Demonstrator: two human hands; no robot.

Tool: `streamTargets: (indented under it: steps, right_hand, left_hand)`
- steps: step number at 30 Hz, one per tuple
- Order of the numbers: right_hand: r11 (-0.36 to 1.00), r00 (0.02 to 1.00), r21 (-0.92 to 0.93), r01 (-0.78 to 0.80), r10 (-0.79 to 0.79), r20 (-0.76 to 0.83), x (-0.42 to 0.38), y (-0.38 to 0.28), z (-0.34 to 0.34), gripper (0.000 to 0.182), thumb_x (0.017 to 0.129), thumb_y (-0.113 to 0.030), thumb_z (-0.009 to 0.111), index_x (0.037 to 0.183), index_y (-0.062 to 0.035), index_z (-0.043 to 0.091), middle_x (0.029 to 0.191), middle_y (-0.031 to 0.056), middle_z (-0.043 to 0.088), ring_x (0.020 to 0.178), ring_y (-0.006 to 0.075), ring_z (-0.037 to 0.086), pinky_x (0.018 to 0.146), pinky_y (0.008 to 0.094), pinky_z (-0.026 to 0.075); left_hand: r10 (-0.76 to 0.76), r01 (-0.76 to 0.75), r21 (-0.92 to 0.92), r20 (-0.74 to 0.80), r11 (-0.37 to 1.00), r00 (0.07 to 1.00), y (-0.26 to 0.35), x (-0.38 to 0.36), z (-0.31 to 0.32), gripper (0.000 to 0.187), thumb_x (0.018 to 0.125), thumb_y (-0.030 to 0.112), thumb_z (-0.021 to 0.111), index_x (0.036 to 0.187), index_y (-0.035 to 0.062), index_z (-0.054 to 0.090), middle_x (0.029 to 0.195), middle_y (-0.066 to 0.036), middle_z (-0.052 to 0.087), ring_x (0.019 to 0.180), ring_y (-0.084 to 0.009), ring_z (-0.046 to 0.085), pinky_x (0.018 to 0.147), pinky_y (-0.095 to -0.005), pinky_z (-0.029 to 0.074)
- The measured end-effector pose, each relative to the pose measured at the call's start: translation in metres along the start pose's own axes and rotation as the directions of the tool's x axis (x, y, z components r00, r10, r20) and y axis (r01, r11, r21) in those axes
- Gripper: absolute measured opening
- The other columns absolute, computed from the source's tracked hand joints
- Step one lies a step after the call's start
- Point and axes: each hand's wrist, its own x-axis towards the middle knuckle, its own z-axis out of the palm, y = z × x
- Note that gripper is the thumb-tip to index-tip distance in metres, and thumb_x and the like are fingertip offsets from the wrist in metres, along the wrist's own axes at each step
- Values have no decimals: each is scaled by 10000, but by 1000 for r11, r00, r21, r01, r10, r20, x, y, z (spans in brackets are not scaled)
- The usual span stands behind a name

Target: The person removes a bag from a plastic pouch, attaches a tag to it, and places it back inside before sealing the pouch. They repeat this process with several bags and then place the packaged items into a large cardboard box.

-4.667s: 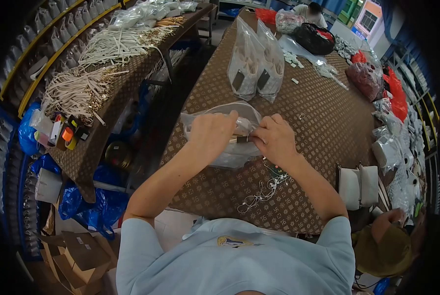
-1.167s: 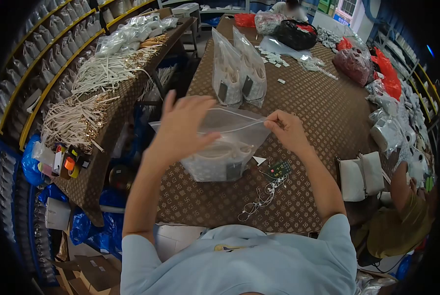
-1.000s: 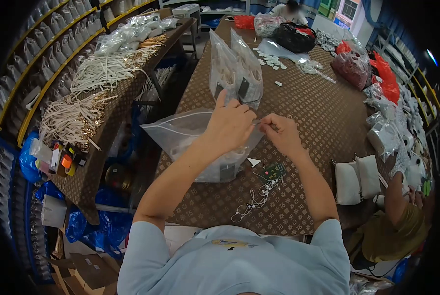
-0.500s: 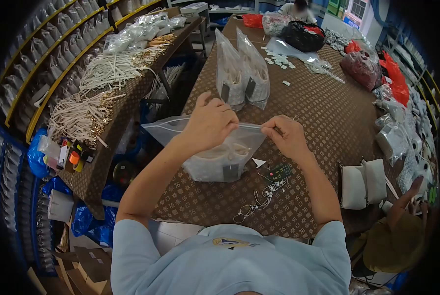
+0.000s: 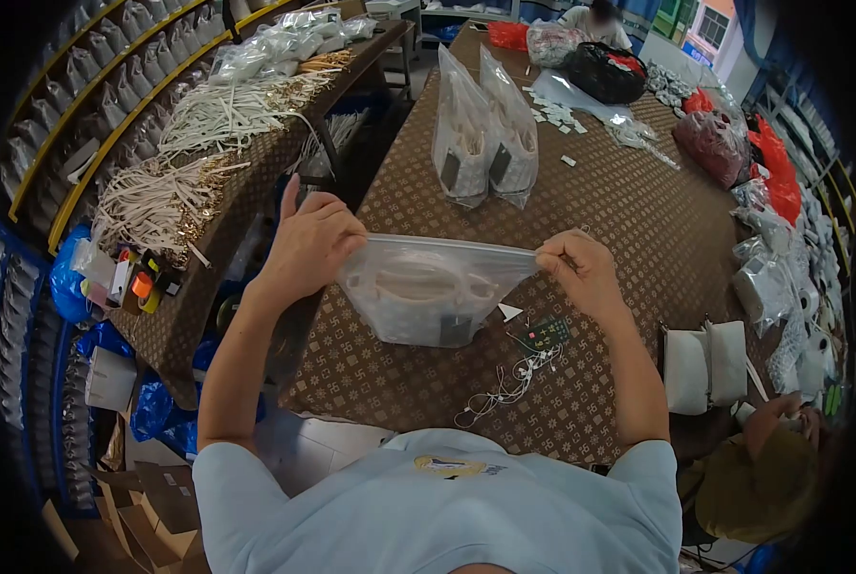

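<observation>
A frosted plastic bag point(image 5: 418, 297) with a pale handbag inside lies on the brown patterned table point(image 5: 351, 383) in front of me. Its top edge is stretched straight between my hands. My left hand point(image 5: 311, 239) pinches the left end of that edge, with one finger raised. At the right end, my right hand point(image 5: 581, 268) grips the corner between thumb and fingers. Just right of the bag lie a small white triangular piece point(image 5: 510, 312), a dark green tag-like item point(image 5: 545, 334) and a tangle of white cords point(image 5: 519, 383).
Two upright bagged handbags point(image 5: 464, 158) stand beyond my hands. Pale straps point(image 5: 155, 206) cover the left side table. White pouches point(image 5: 705, 368) lie at right, near a co-worker point(image 5: 758, 478). Another person point(image 5: 595, 27) is at the far end. Red plastic point(image 5: 777, 172) lies back right.
My left hand has slid left along the bag's top edge to its left end, drawing the edge straight. My right hand still holds the right corner. The view has shifted slightly.
</observation>
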Motion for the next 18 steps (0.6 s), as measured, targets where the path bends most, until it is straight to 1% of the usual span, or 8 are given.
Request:
streamTargets:
  steps: [7,10,11,13,14,16,17,18]
  right_hand:
    - [999,1000,47,-14,15,-19,-3,4,7,99,788,-120,683,781,-27,651,760,51,637,719,159,591,623,295,472]
    - [979,983,88,-183,179,50,-7,-5,8,109,796,-129,682,821,-28,649,817,57,650,838,168,603,742,310,483]
    - [978,982,87,-188,184,50,-10,3,5,109,796,-129,682,821,-28,649,817,57,650,838,168,603,742,310,483]
    - [930,986,333,-157,126,111,-22,32,3,466,736,-208,754,1145,-67,583,1130,116,600,1146,244,508,952,357,412]
    - [931,986,329,-156,130,99,-27,35,13,466,736,-208,754,1145,-67,583,1130,116,600,1146,244,508,952,357,412]
    - [747,903,506,-431,360,236,-47,38,43,974,638,-290,825,1417,-77,281,1411,151,361,1354,299,260,1081,370,270]
    - [778,845,384,-497,332,420,-56,63,71,1231,578,-319,853,1463,-48,41,1503,161,159,1395,289,144,1101,366,232]
    - [817,854,326,-476,340,395,-62,68,97,1164,592,-313,845,1447,-22,110,1481,168,216,1379,293,189,1094,365,245]
  left_hand:
    - [-146,146,29,-4,989,989,-35,-34,-20,42,809,139,647,797,99,652,825,-19,613,1050,-216,527,1109,-513,97]
    - [-196,193,-77,-34,978,980,-48,-43,-18,54,820,130,639,807,78,643,824,-43,607,1053,-218,528,1104,-493,151]
    - [-353,325,-254,-76,911,932,-60,-49,-17,65,830,127,632,813,65,638,822,-37,610,1066,-196,525,1071,-475,234]
    - [-625,485,-598,-35,638,780,-96,-74,-15,222,813,110,664,1016,45,603,991,-36,606,1124,-165,494,926,-365,439]
    - [-614,475,-599,-35,644,788,-94,-81,1,222,813,110,664,1016,45,603,991,-36,606,1124,-165,494,926,-365,439]
    - [-554,211,-943,36,256,832,-76,-95,47,552,763,101,720,1256,68,474,1219,-64,512,1167,-194,463,890,-304,457]
    - [-478,265,-947,151,182,865,-59,-96,73,671,739,103,741,1317,73,402,1284,-79,456,1180,-212,451,903,-304,449]
    - [-388,328,-937,262,116,884,-43,-97,100,792,714,105,762,1377,78,331,1349,-94,399,1194,-230,440,917,-304,441]
